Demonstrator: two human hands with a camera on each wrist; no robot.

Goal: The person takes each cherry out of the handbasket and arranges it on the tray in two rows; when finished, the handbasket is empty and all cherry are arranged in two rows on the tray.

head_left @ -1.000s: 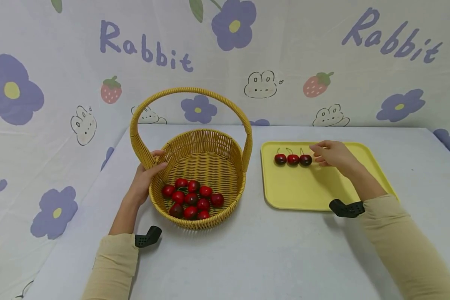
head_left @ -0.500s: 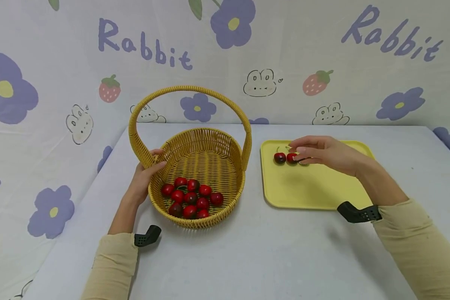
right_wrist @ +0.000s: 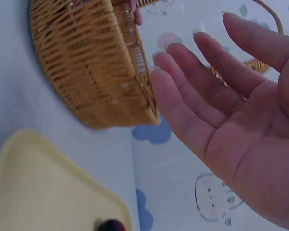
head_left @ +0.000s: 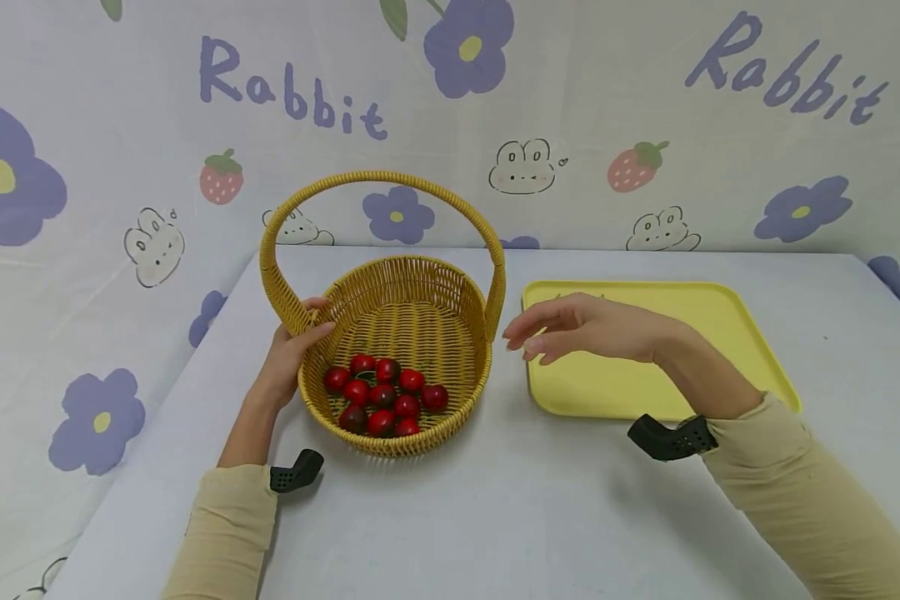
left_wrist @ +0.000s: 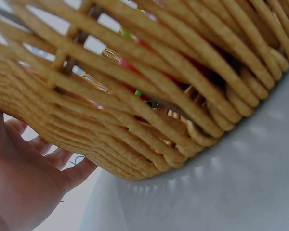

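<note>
Gripped at its left rim by the left hand (head_left: 288,360), the woven basket (head_left: 450,292) stands on the table (head_left: 510,508), whose near part lies bare. Nine cherries (head_left: 382,398) are counted at the basket's near side. Nothing is held by the right hand (head_left: 585,327), fingers loosely spread above the gap between basket and yellow tray (head_left: 720,325). One cherry (right_wrist: 111,225) is seen on the tray from the right wrist

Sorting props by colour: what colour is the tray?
Pale yellow tray, clearest in the head view.
</note>
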